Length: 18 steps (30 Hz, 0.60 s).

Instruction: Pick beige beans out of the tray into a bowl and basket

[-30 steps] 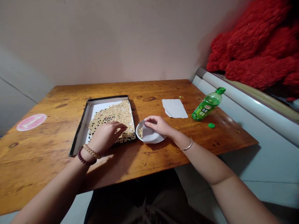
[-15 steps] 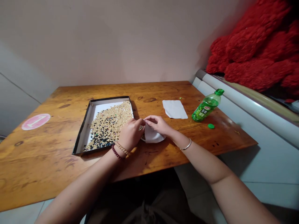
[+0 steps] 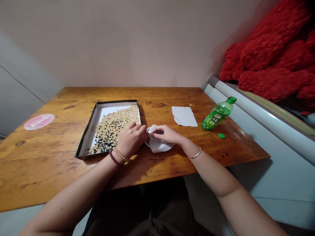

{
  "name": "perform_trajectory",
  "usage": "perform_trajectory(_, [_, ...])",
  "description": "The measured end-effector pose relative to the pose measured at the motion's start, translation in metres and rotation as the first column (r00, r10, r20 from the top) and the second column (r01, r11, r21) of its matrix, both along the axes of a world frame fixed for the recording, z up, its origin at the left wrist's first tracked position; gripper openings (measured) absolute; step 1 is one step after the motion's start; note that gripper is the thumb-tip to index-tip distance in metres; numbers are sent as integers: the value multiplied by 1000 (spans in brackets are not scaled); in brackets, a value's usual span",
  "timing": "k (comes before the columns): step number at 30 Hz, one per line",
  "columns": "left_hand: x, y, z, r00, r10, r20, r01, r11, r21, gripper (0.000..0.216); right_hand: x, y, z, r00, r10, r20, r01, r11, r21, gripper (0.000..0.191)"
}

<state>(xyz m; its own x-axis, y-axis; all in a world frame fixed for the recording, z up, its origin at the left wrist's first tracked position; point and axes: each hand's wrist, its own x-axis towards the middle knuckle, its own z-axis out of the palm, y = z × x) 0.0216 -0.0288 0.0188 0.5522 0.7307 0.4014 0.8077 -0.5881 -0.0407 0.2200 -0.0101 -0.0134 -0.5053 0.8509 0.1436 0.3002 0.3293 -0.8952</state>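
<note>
Left hand: left hand (image 3: 131,140) sits at the near edge of the tray, against the paper's left edge; bead bracelets on the wrist.
Right hand: right hand (image 3: 165,134) sits on top of the paper, bangle on the wrist.
Fingers: left fingers (image 3: 139,128) curled, narrow, tips at the paper; whether they hold anything, cannot tell. Right fingers (image 3: 157,129) narrow, pressing and pinching the paper.
Location: folded white paper (image 3: 157,146) lies over a small white bowl (image 3: 147,143), mostly hidden, just right of the tray.
Handling: paper is light and soft, creases easily; best held at a folded edge. Beans (image 3: 113,131) are small, round, and likely to roll.
Change: at 1.0 s ago, left hand was over the beans in the tray; now it is off them, beside the right hand.
Rest: tray (image 3: 86,146) on the desk (image 3: 44,157); flat sheet (image 3: 184,116), green bottle (image 3: 216,114), its cap (image 3: 221,135), pink sticker (image 3: 35,122), red fabric (image 3: 270,59).
</note>
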Motion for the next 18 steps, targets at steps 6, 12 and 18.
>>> perform_trajectory(6, [-3, -1, 4, 997, -4, -78, 2, 1000, -28, 23, -7, -2, -1, 998, -59, -17, 59, 998, -23, 27])
perform_trajectory(12, [-7, 6, 4, 994, 51, -92, -49, 999, 22, 22, -8, 1, -1, 990, -141, -21, 142, 989, 48, 21])
perform_trajectory(18, [-18, 16, -6, 971, 173, -163, -176, 984, -8, 22, -10, -5, 0, 983, -185, 14, 183, 977, 107, 17])
